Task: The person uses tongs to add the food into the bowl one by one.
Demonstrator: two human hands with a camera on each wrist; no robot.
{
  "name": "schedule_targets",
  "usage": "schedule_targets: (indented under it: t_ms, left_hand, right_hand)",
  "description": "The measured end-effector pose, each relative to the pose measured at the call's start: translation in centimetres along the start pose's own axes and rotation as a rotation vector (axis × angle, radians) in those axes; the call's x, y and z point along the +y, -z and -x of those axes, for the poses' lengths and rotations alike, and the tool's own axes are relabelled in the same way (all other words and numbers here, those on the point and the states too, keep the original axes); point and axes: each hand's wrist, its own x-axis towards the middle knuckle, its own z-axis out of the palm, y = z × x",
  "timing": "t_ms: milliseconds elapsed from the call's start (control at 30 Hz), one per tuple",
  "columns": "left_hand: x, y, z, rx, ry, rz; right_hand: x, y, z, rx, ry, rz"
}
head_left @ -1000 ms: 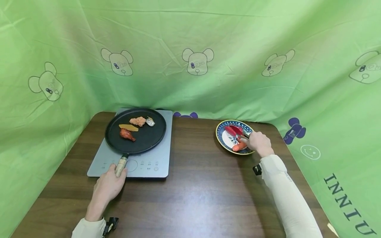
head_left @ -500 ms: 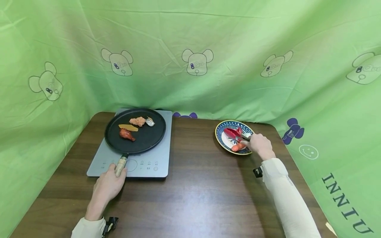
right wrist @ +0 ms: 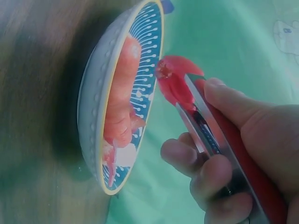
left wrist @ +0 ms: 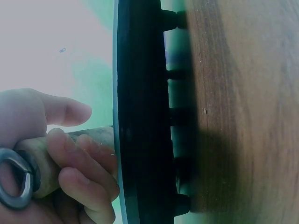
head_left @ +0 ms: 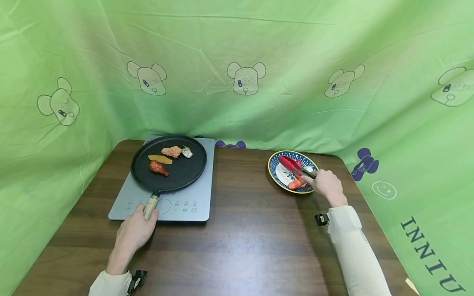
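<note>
My left hand grips the pale handle of a flat black pan. A metal ring at the handle's end shows in the left wrist view. In the pan lie a chicken drumstick, a flat yellow piece, a crumbly orange-pink piece and a small silvery piece. My right hand holds red-tipped metal tongs, thumb opposite the fingers, over a blue-patterned plate. The tongs' tips are close together; I cannot tell whether something is between them. A sausage lies in the plate.
The pan stands on a silver-grey induction cooktop at the left of the brown wooden table. Beside the sausage are smaller pinkish pieces in the plate. A green printed curtain hangs behind and along both sides.
The tongs' spread tips have come together. My right hand has drawn slightly back and to the right with the tongs. My left hand has stayed on the pan handle.
</note>
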Motion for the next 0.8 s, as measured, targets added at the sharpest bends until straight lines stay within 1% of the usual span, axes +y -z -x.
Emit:
schedule_targets:
  t_ms: [233, 467, 800]
  left_hand:
    - [0.0, 0.0, 0.0, 0.004, 0.004, -0.001]
    - [0.0, -0.1, 0.0, 0.002, 0.002, -0.003]
    - [0.0, -0.1, -0.1, 0.002, 0.004, -0.006]
  right_hand:
    - [-0.5, -0.3, 0.6, 0.060, 0.037, -0.037]
    - [-0.7, -0.6, 1.2, 0.077, 0.034, -0.078]
    - [-1.4, -0.5, 1.8, 0.113, 0.055, -0.078]
